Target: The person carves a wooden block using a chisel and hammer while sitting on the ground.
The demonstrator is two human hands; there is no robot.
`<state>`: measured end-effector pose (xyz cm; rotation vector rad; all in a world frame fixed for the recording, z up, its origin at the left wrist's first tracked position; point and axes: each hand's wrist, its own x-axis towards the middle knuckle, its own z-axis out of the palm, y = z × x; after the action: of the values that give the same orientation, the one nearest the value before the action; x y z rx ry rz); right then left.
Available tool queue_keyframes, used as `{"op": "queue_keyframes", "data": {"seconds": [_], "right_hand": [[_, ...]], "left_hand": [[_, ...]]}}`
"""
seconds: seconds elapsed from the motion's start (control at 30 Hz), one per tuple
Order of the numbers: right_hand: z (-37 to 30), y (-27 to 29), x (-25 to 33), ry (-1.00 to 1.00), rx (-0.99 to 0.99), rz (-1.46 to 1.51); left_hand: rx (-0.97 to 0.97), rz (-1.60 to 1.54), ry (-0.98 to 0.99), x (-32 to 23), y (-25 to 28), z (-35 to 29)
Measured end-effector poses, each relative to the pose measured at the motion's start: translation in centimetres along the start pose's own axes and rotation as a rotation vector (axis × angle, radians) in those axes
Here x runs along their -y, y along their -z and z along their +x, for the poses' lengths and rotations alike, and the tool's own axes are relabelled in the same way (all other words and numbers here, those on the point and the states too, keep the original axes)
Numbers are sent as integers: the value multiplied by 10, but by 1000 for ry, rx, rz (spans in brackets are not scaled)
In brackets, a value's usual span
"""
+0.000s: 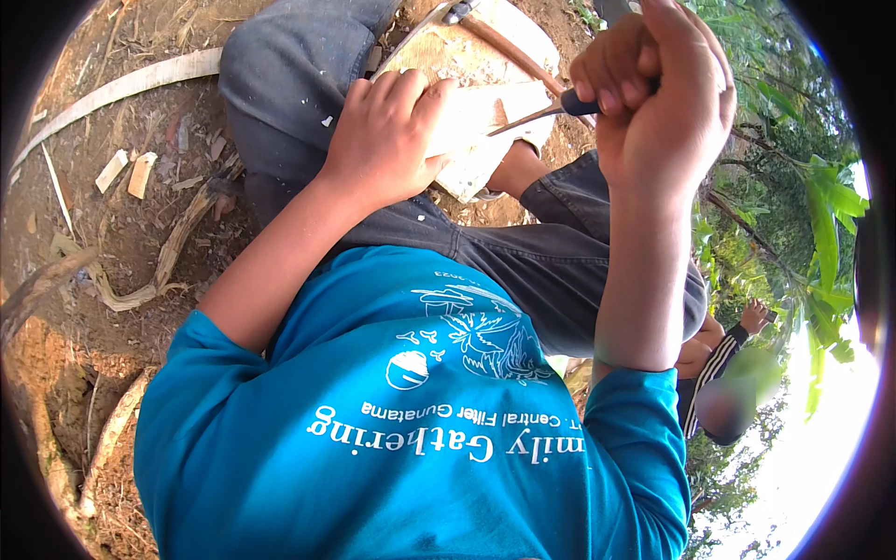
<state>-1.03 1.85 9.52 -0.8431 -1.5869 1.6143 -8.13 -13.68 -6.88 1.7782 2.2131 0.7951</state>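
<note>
Two hands: the left hand [387,140], fingers bent, lies over pale wood [474,117] at upper centre, whether gripping I cannot tell for glare; the right hand [658,107], upper right, is wrapped around one dark-handled tool [541,116]. Its long axis slants, tip pointing lower left over the wood. One hammer [513,49] lies top centre; two wood chips [112,172], upper left.
</note>
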Motion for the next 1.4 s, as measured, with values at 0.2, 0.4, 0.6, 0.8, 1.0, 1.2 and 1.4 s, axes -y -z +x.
{"op": "queue_keyframes", "data": {"seconds": [0.2,0.4,0.6,0.8,1.0,1.2,1.4], "right_hand": [[8,-4,-12,-45,83,229],[11,-6,-13,22,76,219],[11,-9,-16,-52,70,53],[4,-5,-27,2,96,43],[-20,-1,-30,162,77,-62],[-76,52,-22,85,38,40],[-71,72,-22,215,8,309]], "left_hand": [[-36,-34,11,0,-4,0],[-21,-52,13,-2,0,3],[-19,-33,5,-1,-4,2],[21,20,16,-5,1,1],[19,41,-20,-5,1,2],[-7,37,-20,-3,0,3],[-18,28,-8,0,-3,-1]]}}
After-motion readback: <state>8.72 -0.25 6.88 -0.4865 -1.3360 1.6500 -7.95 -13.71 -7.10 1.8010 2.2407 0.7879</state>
